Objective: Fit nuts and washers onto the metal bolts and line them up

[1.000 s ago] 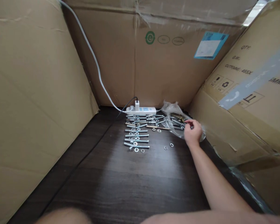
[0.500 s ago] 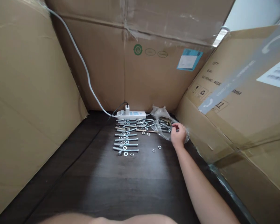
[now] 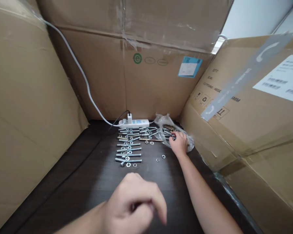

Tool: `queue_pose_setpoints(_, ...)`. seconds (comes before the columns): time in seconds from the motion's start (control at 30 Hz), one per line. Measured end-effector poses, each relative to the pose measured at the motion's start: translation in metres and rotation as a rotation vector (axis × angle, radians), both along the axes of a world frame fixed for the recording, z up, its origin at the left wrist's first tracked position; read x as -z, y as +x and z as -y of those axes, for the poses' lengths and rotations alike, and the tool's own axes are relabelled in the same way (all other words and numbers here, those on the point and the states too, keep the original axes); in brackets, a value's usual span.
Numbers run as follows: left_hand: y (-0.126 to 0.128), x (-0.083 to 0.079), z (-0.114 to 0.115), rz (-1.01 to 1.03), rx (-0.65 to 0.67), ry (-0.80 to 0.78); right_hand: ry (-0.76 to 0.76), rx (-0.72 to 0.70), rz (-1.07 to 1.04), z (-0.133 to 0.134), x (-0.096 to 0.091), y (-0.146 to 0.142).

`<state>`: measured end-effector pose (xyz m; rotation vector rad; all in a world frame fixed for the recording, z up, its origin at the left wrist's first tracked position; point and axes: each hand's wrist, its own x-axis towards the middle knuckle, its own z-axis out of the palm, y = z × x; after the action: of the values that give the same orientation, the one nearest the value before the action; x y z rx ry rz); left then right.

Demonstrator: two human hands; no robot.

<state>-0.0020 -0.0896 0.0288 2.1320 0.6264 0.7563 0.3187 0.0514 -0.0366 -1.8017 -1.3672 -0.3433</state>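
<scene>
My right hand (image 3: 179, 142) reaches over the clear plastic bag (image 3: 189, 140) at the back right, fingers curled down among the loose bolts (image 3: 168, 133) on it. What its fingertips grip is too small to make out. My left hand (image 3: 134, 203) hangs above the near part of the dark tabletop, slightly blurred, its fingers bent toward the thumb; whatever lies inside is hidden. Beyond it, silver bolts (image 3: 129, 155) lie in rows with washers and nuts. One longer, brass-coloured bolt (image 3: 150, 139) points toward the bag. Apart from the rows rest a flat washer (image 3: 163, 156) and a thin ring washer (image 3: 157, 160).
A white power strip (image 3: 139, 123) with a plugged-in adapter (image 3: 129, 117) stands behind the rows. Its white cable (image 3: 84, 76) runs up to the left, and a black cord (image 3: 73, 172) crosses the tabletop. Cardboard walls (image 3: 161, 87) enclose the back and both sides.
My left hand has come up from the bottom edge into view. My right hand has moved from the bag's upper bolts slightly down among the others. The view has shifted a little.
</scene>
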Motion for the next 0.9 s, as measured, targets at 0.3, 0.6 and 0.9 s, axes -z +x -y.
queue_pose_setpoints(0.3, 0.012, -0.002, -0.064, -0.204, -0.061, 0.065, -0.115, 0.101, 0.147, -0.001, 0.003, -0.002)
queue_pose_setpoints(0.6, 0.009, 0.014, -0.063, -0.278, 0.001, 0.117, -0.189, 0.198, 0.257, 0.000, -0.002, 0.001)
queue_pose_setpoints(0.9, 0.007, 0.006, -0.060, -0.281, -0.037, 0.168, -0.134, 0.113, 0.180, 0.006, -0.021, -0.007)
